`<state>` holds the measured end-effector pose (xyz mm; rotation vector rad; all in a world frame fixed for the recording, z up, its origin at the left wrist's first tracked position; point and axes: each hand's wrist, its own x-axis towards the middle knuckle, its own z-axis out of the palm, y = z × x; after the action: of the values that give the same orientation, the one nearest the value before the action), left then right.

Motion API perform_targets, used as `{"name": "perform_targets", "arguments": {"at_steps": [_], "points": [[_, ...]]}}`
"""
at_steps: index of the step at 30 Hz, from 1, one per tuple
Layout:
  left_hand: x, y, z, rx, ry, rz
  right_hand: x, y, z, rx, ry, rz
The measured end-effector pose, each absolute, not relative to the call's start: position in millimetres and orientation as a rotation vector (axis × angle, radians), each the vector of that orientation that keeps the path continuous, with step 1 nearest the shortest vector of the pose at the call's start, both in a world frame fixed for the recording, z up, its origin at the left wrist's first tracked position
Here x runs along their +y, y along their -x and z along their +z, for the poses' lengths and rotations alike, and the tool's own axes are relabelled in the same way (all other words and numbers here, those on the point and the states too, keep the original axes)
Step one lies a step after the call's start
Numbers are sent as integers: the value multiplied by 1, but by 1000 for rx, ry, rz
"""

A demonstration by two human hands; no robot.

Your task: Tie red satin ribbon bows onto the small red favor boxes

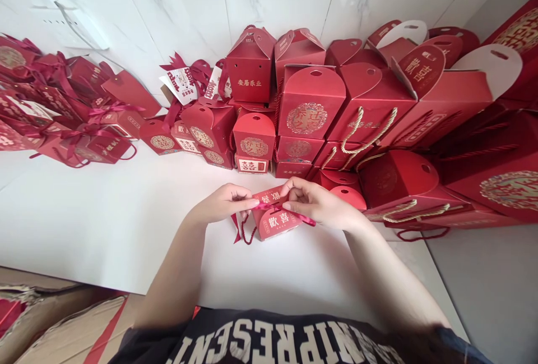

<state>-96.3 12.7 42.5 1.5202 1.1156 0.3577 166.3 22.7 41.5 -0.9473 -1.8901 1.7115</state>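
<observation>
A small red gift box (278,222) with pale lettering sits on the white table, between my two hands. A dark pink ribbon (305,219) runs across its top, through the slot area. My left hand (229,202) pinches the ribbon at the box's left side, thumb and forefinger together. On the right, my right hand (313,201) has its fingers curled and closed on the ribbon over the box top. One ribbon tail and a dark red cord handle (249,235) hang at the box's left.
Stacked red gift boxes (313,103) line the wall behind my hands and continue to the right, some with rope handles. More ribboned boxes (98,142) pile up at the left. Open cardboard cartons (63,325) stand below the front edge of the white table (105,224).
</observation>
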Motion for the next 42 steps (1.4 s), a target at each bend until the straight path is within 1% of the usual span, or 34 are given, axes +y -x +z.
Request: {"name": "perform_targets", "arguments": {"at_steps": [6, 10, 12, 16, 19, 25, 32, 35, 40, 42], "points": [[18, 109, 45, 1030, -1580, 285, 24, -167, 43, -2105, 1100, 1324], [18, 124, 49, 886, -1582, 209, 26, -164, 38, -2161, 1105, 1198], [19, 125, 48, 827, -1615, 305, 26, -164, 37, -2183, 1095, 1164], [26, 107, 38, 693, -1725, 694, 27, -164, 35, -2207, 1085, 1121], [34, 89, 28, 638, -1778, 719, 27, -164, 34, -2218, 1065, 1127], [40, 73, 18, 825, -1737, 688, 27, -164, 35, -2188, 1065, 1179], [34, 82, 35, 860, -1742, 714, 26, -164, 39, -2174, 1169, 1193], [29, 95, 46, 871, -1744, 574, 25, -164, 42, -2181, 1233, 1182], [16, 100, 55, 1250, -1712, 389, 23, -164, 48, -2210, 1305, 1185], [13, 97, 56, 1310, -1720, 341, 22, -165, 50, -2215, 1328, 1178]]}}
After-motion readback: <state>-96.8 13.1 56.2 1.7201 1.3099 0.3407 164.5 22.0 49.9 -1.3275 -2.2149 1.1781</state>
